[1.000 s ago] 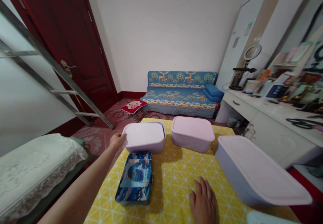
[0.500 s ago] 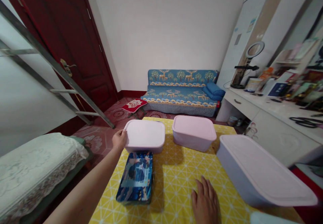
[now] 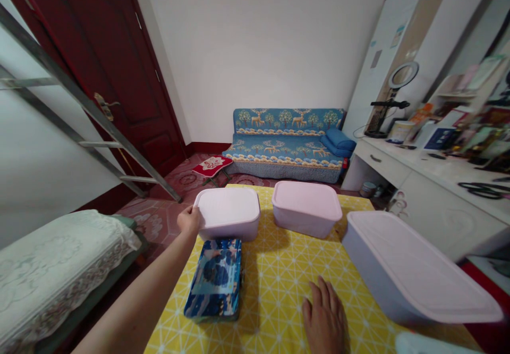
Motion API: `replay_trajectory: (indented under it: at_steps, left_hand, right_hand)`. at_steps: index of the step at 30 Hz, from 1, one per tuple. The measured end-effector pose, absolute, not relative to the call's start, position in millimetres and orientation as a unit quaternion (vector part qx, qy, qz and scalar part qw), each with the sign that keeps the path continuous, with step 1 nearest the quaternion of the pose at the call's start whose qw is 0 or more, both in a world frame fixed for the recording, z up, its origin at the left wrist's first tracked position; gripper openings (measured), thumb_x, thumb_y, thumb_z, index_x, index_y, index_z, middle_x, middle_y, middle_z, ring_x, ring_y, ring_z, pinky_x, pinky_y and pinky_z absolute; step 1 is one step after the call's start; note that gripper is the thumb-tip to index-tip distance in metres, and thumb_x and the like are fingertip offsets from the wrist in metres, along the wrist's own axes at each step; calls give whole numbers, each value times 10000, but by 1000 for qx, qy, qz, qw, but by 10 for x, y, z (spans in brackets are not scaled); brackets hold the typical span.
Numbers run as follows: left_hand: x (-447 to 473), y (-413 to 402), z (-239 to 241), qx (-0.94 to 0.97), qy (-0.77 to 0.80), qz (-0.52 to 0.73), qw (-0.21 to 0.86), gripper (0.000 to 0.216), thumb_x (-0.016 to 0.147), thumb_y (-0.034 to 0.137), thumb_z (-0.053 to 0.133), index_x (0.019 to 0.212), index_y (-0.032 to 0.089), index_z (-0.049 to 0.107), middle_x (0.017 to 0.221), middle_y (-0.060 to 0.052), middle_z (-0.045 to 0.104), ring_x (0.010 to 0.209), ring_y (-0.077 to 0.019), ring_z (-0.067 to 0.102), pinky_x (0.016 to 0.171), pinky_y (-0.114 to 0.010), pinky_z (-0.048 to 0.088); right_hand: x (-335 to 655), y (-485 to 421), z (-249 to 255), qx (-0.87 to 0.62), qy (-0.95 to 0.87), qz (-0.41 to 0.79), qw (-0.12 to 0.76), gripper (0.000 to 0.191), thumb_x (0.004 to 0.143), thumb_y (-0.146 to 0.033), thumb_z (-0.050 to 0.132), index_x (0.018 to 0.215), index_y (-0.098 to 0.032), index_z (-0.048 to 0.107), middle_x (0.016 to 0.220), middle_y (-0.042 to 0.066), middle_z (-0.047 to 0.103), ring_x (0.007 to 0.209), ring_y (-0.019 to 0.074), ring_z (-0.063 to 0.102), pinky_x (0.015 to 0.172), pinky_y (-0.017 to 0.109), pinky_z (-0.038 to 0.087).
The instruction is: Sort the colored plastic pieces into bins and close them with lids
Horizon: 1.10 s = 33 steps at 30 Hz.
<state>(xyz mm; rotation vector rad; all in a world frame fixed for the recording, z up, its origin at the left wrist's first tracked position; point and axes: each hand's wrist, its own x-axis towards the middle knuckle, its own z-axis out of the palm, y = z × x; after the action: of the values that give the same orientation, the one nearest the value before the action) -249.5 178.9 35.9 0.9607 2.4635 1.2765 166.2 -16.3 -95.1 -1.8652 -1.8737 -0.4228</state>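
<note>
My left hand [image 3: 188, 219] grips the left end of a pale lilac storage box [image 3: 229, 232] with a whitish lid, at the table's far left corner. Its fingertips are partly hidden by the box's edge. Right in front of that box lies a dark blue patterned tin case [image 3: 215, 279] with a clasp on its right side. My right hand [image 3: 324, 314] rests palm down on the yellow tablecloth [image 3: 279, 295], fingers stretched out, holding nothing. A pink lidded box [image 3: 306, 210] stands at the back middle. Along the right side is a larger lilac box [image 3: 414, 269] with a pink lid.
A pale object [image 3: 426, 343] shows partly at the bottom right. Beyond the table are a red stool [image 3: 212, 166] and a blue sofa [image 3: 287, 149]. A cloth-covered bench [image 3: 64, 269] and a ladder [image 3: 99, 115] stand left, a cluttered white desk [image 3: 422, 176] right.
The lilac box in my left hand has shifted slightly to the left. My right hand stays flat on the tablecloth, and the other boxes and the tin case have not visibly moved.
</note>
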Motion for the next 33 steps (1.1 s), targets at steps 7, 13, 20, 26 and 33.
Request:
replay_trajectory:
  at_steps: [7,13,20,26,33]
  left_hand:
    - [-2486,1769,403,367,836,392,114,432,907,327,500,1248,138,685,1182,-173,726,1091,-310,682,900,-371,531]
    - [-2407,1690,553,428,830,343,102,470,896,317,531,1338,182,615,1301,-165,665,1183,-322,624,969,-397,488]
    - [-2066,1579,779,500,825,263,-26,553,939,480,439,1426,233,526,1523,-163,452,1400,-374,394,1112,-557,339]
    - [-1509,1770,910,696,699,161,41,746,894,707,411,1550,375,285,1684,-72,116,1534,-392,62,1172,-649,160]
    - [-1133,1943,812,810,581,41,76,938,760,847,472,1552,385,274,1676,-108,134,1497,-509,59,1083,-795,93]
  right_hand:
    - [1667,-170,-945,-679,-683,-143,226,405,895,-306,469,1197,-99,643,1389,199,563,1311,347,471,1073,483,373]
    - [1666,-169,-938,-683,-681,-142,224,403,890,-309,481,1205,-115,642,1389,180,571,1312,335,475,1070,471,378]
    - [1657,-167,-936,-685,-678,-144,223,400,886,-309,481,1187,-113,657,1376,183,582,1303,341,486,1068,472,381]
    - [1664,-164,-961,-684,-678,-149,225,400,885,-320,481,1184,-120,655,1380,186,579,1300,343,491,1061,473,389]
    - [1658,-169,-945,-687,-677,-143,220,393,903,-310,458,1186,-114,648,1393,193,566,1312,342,479,1073,487,379]
